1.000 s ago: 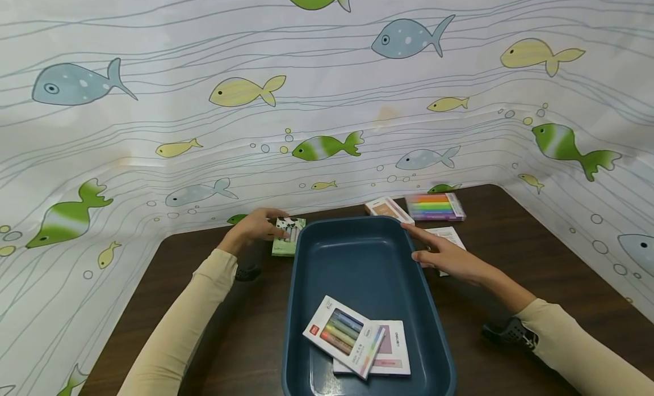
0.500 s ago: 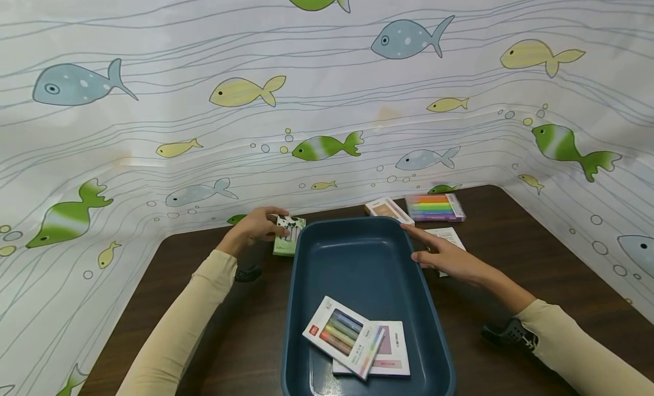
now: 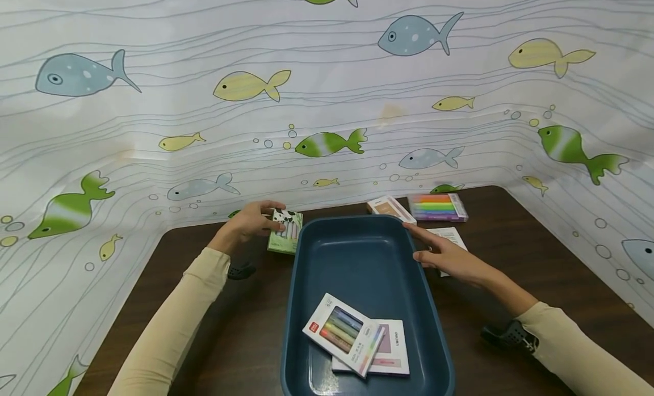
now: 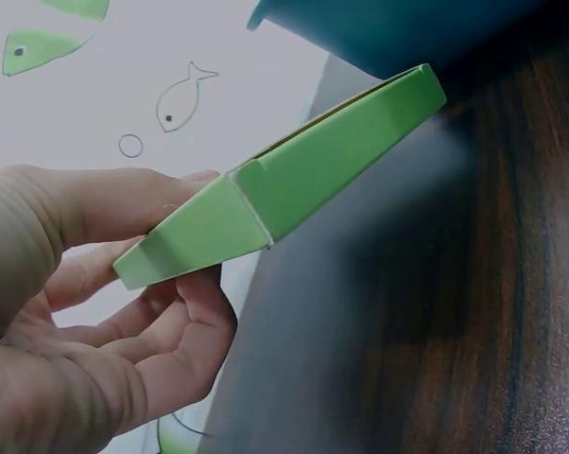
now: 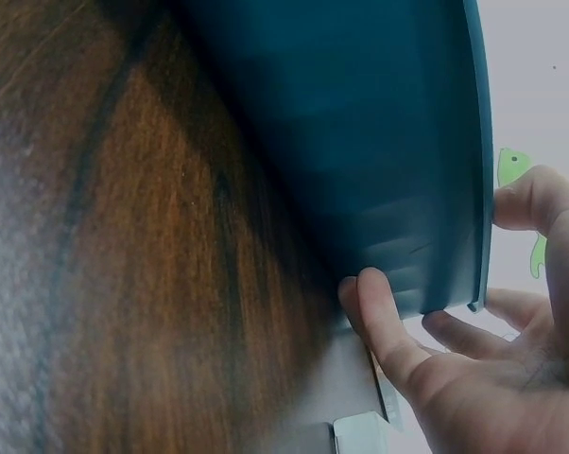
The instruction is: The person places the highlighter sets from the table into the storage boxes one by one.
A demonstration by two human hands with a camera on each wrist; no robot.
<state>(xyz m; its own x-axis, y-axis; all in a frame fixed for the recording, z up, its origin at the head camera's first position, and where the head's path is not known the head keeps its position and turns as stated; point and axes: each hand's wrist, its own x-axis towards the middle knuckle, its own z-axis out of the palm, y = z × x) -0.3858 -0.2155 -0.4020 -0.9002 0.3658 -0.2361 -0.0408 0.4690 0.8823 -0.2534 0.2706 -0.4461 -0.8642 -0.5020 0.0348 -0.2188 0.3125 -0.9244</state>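
Note:
My left hand (image 3: 251, 221) pinches a green box (image 3: 281, 244) at the back left, beside the tray's far left corner. Dark patches and a window with pale sticks show on the box's front. In the left wrist view the green box (image 4: 336, 156) is tilted and raised off the table, the thumb on one face and fingers behind it. My right hand (image 3: 452, 261) touches the blue tray (image 3: 357, 260) near its far right corner. The right wrist view has its fingers (image 5: 384, 317) on the tray's outer wall and its thumb at the rim.
Inside the tray, a white box of colored pens (image 3: 342, 332) overlaps a white and pink box (image 3: 394, 362). Behind the tray lie an orange-and-white box (image 3: 390, 209) and a rainbow pen set (image 3: 437, 207). A white box (image 3: 451, 235) is partly under my right hand.
My left hand has moved slightly up and left with the green box, which now tilts. The right hand and the tray stay put; the head view has shifted a little.

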